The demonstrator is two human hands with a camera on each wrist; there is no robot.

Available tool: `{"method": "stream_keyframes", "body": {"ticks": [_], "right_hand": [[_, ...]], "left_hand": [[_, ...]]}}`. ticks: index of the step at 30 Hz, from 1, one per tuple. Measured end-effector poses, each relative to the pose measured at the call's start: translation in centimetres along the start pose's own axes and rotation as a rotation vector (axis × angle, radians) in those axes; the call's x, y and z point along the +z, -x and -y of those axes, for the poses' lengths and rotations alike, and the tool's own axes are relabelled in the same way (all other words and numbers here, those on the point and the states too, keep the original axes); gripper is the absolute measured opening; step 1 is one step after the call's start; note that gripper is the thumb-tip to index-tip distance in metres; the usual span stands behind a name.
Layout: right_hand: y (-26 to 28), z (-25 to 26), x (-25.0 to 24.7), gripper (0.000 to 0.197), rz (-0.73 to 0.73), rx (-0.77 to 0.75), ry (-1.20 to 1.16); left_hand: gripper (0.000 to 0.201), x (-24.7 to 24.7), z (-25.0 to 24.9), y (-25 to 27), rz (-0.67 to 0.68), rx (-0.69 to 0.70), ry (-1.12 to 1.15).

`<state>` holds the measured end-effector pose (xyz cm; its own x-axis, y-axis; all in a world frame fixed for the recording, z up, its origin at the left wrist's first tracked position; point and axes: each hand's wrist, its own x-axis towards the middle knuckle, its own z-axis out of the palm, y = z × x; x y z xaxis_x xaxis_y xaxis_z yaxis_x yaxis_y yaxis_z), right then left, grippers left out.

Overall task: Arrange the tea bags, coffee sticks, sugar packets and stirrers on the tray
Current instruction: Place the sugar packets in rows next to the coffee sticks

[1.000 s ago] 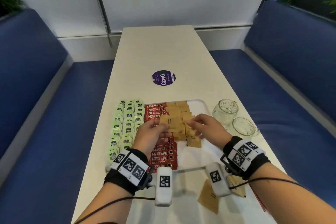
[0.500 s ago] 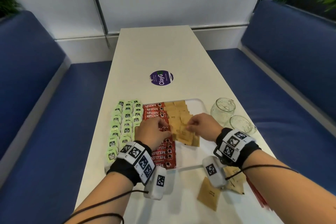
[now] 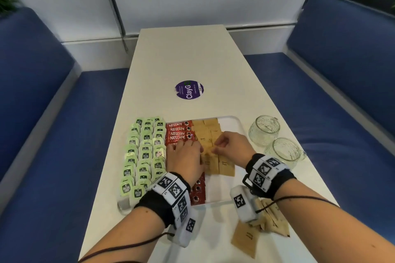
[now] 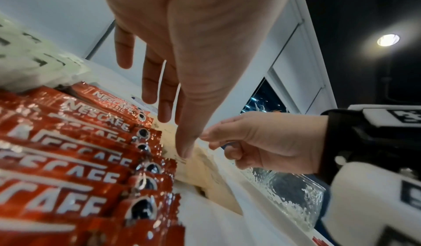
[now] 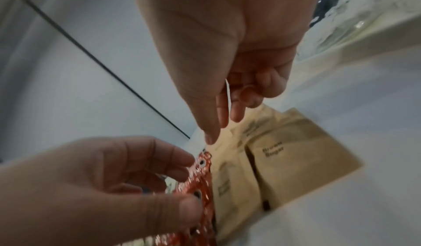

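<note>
Head view, lower centre: a white rectangular plastic tray (image 3: 234, 123) on a cream table (image 3: 181, 57) carries three bands, left to right: green paper tea bags (image 3: 145, 156), red foil coffee sticks (image 3: 179, 132) and brown paper sugar packets (image 3: 210, 134). The left hand (image 3: 184, 159) lies over the boundary between sticks and packets, fingers extended and loosely spread, gripping nothing; the left wrist view shows its thumb tip resting on a packet. The right hand (image 3: 232, 148) hovers over the packet column with its fingers partly curled. Whether they pinch a packet edge cannot be told; the right wrist view is blurred. Loose brown packets (image 3: 245, 239) lie off the tray, lower right of the frame. Two clear glass jars (image 3: 264, 130) stand right of the tray. No stirrers are visible.

The step in hand appears to be squaring the sugar column. It is best done with the left hand bracing the stick ends so they stay aligned, while the right slides each packet flush, overlapping evenly, without lifting neighbours.
</note>
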<state>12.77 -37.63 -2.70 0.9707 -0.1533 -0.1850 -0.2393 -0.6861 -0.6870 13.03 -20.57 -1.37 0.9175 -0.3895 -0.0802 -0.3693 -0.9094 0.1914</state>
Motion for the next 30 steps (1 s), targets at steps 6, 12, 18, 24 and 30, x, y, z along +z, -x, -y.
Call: {"method": "stream_keyframes", "body": {"ticks": [6,12,18,24,30], "right_hand": [[2.4,-2.6,-0.6,0.017,-0.084,-0.028,0.036],[2.4,-3.7,0.0,0.032,-0.004,-0.045,0.17],[1.1,-3.8,-0.8,0.03,0.062,-0.077,0.223],[0.9,-3.7,-1.3,0.028,0.102,-0.111,0.198],[4.0,-3.4,-3.4,0.02,0.067,-0.137,0.05]], "left_hand": [[0.031,0.2,-1.3,-1.2,0.062,0.11,-0.028],[0.041,0.5,-2.2,-2.2,0.148,0.065,-0.122],[0.045,0.9,-2.6,-2.1,0.127,0.041,-0.187],[0.051,0.5,-3.0,-1.6,0.134,0.028,-0.219],[0.033,-0.6,-4.5,0.9,0.039,0.058,-0.127]]}}
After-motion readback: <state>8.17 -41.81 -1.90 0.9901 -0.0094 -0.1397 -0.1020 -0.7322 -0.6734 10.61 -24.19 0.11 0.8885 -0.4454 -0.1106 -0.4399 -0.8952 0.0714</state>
